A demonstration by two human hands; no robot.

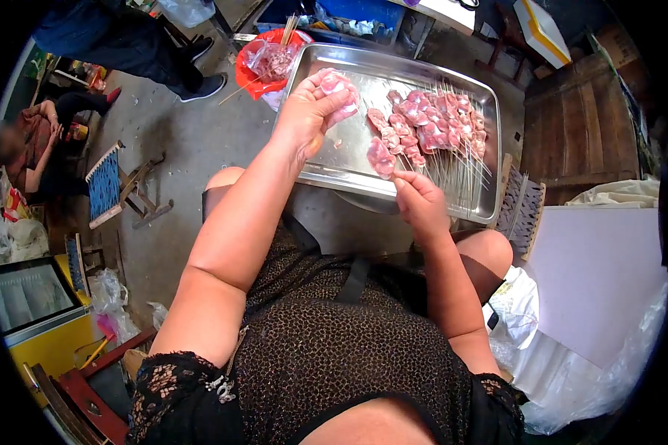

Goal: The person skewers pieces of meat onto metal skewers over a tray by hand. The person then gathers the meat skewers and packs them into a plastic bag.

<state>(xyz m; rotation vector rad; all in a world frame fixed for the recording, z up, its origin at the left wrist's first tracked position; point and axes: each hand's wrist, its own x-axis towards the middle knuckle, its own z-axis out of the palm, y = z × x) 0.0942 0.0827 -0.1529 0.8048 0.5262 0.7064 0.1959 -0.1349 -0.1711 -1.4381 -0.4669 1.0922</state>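
In my left hand point(304, 122) are pieces of raw meat point(344, 104), held by closed fingers above the left side of a metal tray point(335, 175). My right hand point(421, 205) pinches a thin skewer near the tray's front edge. Raw meat point(381, 158) is threaded at the top of that skewer, which is mostly hidden by the fingers. Many finished meat skewers point(445, 122) lie in a pile on the right half of the tray, their bare stick ends pointing toward me.
Behind the tray's left corner stands a red bag point(243, 76) with raw meat point(273, 62) and bare sticks point(290, 30). A blue crate point(382, 13) is beyond it. Folding stools point(105, 185) and two other people are at left. A pale board point(597, 274) lies at right.
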